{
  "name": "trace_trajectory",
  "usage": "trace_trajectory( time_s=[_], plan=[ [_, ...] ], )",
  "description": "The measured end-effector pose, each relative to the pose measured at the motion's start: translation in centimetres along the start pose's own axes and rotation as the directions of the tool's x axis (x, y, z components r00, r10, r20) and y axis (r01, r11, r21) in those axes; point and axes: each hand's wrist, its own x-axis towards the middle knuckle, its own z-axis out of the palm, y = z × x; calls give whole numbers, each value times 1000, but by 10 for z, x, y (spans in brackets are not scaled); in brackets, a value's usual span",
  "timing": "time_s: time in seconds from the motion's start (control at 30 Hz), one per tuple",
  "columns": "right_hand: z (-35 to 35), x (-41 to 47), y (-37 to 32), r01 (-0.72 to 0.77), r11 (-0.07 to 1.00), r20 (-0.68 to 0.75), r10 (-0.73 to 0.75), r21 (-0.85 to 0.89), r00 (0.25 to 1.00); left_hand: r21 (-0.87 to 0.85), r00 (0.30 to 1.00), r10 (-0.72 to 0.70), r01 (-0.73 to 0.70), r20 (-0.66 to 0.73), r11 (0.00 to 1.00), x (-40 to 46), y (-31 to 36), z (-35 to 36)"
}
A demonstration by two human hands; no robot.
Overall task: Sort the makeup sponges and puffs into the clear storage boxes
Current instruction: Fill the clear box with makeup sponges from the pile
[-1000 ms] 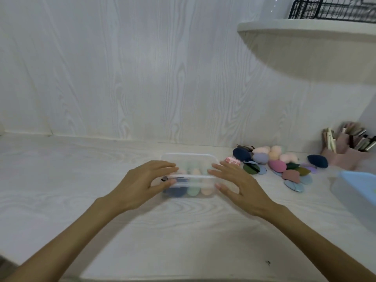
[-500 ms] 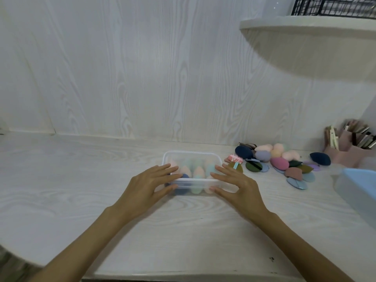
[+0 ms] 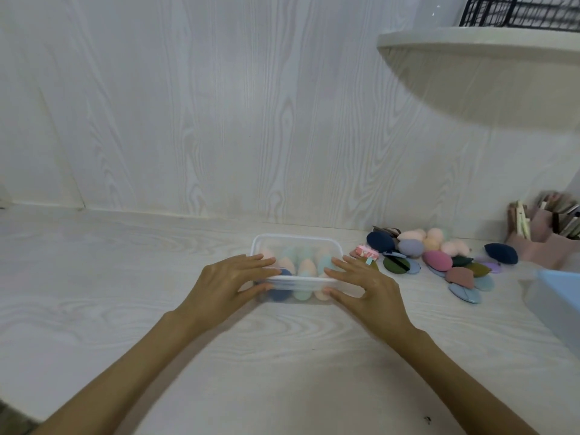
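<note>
Head view: both hands on the clear box of sponges

Head camera looks down on a pale wood-grain table [image 3: 94, 309] where a clear rectangular plastic storage box [image 3: 296, 240] sits near the middle, its lid on. Through its walls show egg-shaped makeup sponges in peach, mint and dark blue [image 3: 303, 270], standing in rows.

The left hand [image 3: 226, 285] lies on the box's left end, fingers nearly straight over the lid and thumb against the front wall. The right hand [image 3: 365, 285] mirrors it on the right end, fingers spread flat on top, thumb at the front edge.

Just right of the box lies a loose pile of coloured sponges and flat puffs [image 3: 439, 259] in navy, pink, lilac, olive and pale blue. Behind the pile stands a pink organiser [image 3: 539, 243]; a pale blue container [image 3: 561, 293] is cut off by the right edge.
</note>
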Motion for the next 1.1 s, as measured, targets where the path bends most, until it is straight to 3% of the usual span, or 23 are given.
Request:
trace_trajectory(
  time_s=[0.17,0.33,0.47,0.63,0.87,1.1],
  plan=[
    [18,68,2,-97,993,196,108,-65,975,88,995,-86,82,50,993,48,-28,4],
    [29,112,23,-41,977,280,100,-208,955,119,959,-161,136,235,984,95,-47,14],
    [20,116,44,-35,969,267,103,-246,958,166,944,-147,101,295,981,126,-50,32],
    [10,114,71,-58,967,224,115,-247,968,128,960,-100,68,260,989,143,-42,53],
    [12,118,79,-97,961,208,154,-258,966,89,956,-156,138,247,986,152,-35,50],
    [15,116,64,-160,934,215,236,-320,948,233,917,-257,190,304,954,161,-16,44]
  ],
)
